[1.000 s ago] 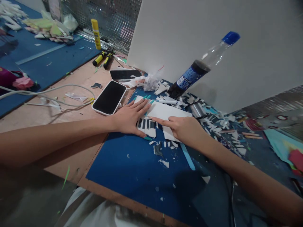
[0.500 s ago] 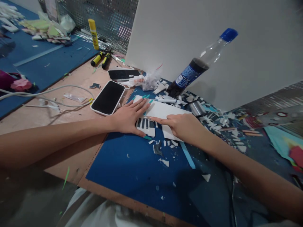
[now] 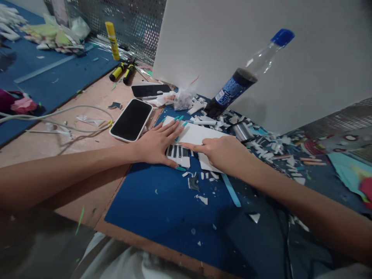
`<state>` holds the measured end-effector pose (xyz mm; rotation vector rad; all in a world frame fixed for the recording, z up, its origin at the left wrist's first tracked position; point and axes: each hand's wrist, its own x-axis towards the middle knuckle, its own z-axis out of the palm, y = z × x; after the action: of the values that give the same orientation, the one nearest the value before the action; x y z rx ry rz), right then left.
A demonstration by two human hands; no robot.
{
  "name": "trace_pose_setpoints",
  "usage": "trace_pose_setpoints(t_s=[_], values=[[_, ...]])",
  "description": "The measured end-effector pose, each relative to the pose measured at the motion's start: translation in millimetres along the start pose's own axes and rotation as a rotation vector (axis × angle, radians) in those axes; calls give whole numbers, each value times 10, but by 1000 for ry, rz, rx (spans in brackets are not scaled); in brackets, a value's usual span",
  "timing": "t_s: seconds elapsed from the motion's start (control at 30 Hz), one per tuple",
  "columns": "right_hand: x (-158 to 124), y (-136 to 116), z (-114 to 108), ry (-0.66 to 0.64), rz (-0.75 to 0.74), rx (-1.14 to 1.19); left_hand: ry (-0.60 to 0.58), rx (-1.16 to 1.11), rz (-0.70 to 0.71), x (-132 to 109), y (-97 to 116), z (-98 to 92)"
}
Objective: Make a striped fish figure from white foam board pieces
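Note:
My left hand [image 3: 155, 145] lies flat with fingers spread on a white foam piece [image 3: 197, 135] that rests on a blue cutting mat [image 3: 162, 205]. Under its fingers is a small strip with black and white stripes like piano keys [image 3: 178, 153]. My right hand [image 3: 223, 153] rests on the same white piece, its index finger stretched out and pressing on the striped strip, the other fingers curled under. Long teal nails show on the left hand.
A phone in a white case [image 3: 131, 120] and a second phone [image 3: 149, 90] lie left of the mat. A cola bottle [image 3: 247, 75] leans against a big white board [image 3: 261, 58]. Foam scraps [image 3: 200, 186], a metal cylinder [image 3: 241, 132], cables [image 3: 58, 116], yellow-handled tools [image 3: 122, 71] and a glue stick [image 3: 111, 35] lie around.
Both hands stay on the white piece and striped strip; only the view shifted slightly.

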<state>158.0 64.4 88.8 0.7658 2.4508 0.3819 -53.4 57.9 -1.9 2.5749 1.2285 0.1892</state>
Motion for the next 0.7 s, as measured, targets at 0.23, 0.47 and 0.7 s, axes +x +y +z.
trace_pose_setpoints(t_s=[0.23,0.47,0.7], values=[[43,29,49,52,-40,6,2,7,-4,7,4,11],[33,57,81,74,-44,15,32,32,10,1,-16,35],[-2,97,76,70,-39,28,5,52,9,-8,9,1]])
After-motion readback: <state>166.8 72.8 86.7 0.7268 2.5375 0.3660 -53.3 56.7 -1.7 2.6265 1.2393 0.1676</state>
